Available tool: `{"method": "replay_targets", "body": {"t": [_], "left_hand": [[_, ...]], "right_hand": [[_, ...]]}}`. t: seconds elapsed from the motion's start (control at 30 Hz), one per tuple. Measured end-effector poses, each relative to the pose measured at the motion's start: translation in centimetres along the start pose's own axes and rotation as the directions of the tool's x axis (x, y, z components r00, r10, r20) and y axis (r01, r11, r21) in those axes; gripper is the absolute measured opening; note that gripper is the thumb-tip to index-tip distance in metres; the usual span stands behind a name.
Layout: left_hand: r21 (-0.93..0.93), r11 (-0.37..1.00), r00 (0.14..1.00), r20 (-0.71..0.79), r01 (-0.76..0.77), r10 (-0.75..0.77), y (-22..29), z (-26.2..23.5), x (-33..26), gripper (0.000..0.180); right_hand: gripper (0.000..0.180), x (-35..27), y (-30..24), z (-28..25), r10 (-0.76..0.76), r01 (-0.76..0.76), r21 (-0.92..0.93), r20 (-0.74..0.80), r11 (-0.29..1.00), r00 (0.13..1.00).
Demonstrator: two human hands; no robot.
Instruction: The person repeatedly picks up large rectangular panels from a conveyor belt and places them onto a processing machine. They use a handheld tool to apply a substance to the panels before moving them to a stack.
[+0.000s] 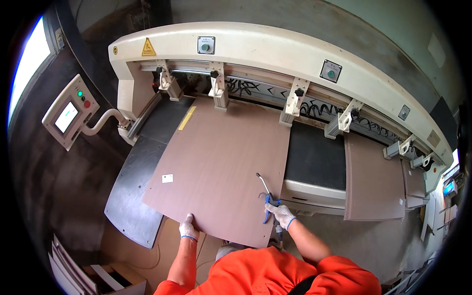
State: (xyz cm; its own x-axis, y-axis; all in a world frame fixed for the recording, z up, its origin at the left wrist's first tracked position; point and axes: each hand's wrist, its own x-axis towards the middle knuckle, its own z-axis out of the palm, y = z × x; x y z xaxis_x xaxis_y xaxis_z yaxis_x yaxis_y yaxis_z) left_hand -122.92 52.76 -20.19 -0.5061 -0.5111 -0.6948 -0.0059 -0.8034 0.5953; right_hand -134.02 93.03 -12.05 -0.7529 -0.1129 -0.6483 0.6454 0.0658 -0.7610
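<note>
- Your left hand (188, 229), gloved and nearest you, is closed on the near edge of the brown panel (221, 167). That is a thin pinch at one spot only, so the panel could pivot or slide sideways if you push off-centre.
- The panel lies flat on the machine's dark counter (129, 196), its far edge under the row of cream clamps (219, 91) and its near corner hanging past the counter edge towards you. As I judge it, the unsupported corner could sag or tip down if your left hand lets go.
- Your right hand (281, 214), also gloved, is wrapped around the blue-handled air gun (268, 199), whose thin metal nozzle points up over the panel's right edge. A blast along the surface may throw dust or chips back at your face, and the nozzle tip could scratch the panel face if it dips.
- The small white label (167, 178) near the panel's left side could lift or blow off under the air stream.
- Keep both hands on the near side, well short of the clamps; fingers carried in with the panel risk being pinched there.
</note>
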Motion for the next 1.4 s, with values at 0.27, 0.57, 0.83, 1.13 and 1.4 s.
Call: {"method": "replay_targets", "body": {"t": [0.27, 0.57, 0.83, 1.13, 1.4], "left_hand": [[-0.031, 0.998, 0.996, 0.067, -0.063, 0.065, 4.2, -1.2, 4.0, 0.034], [-0.016, 1.0, 0.997, 0.074, -0.026, 0.028, 2.0, -0.3, 2.3, 0.038], [-0.002, 0.997, 0.995, -0.066, -0.071, 0.071, 4.7, 1.7, 0.7, 0.036], [0.128, 0.978, 0.979, -0.104, -0.161, 0.175, 5.1, 0.3, 2.7, 0.038], [0.0, 0.995, 0.986, -0.138, -0.096, 0.095, 8.9, 5.7, -4.7, 0.041]], "right_hand": [[0.024, 2.7, -1.5, 6.0, -0.064, 0.062, 0.026, 0.103, 0.998, 0.993], [0.047, 8.3, -1.4, 16.3, -0.071, 0.077, -0.048, 0.129, 0.996, 0.989], [0.038, 9.7, -4.2, 17.6, -0.15, 0.161, -0.015, 0.285, 0.987, 0.947], [0.046, 5.7, -22.6, 19.7, -0.707, 0.477, -0.715, -0.035, 0.511, 0.706], [0.034, 2.8, -43.7, 22.2, -0.92, 0.331, -0.94, 0.051, 0.087, 0.388]]}}
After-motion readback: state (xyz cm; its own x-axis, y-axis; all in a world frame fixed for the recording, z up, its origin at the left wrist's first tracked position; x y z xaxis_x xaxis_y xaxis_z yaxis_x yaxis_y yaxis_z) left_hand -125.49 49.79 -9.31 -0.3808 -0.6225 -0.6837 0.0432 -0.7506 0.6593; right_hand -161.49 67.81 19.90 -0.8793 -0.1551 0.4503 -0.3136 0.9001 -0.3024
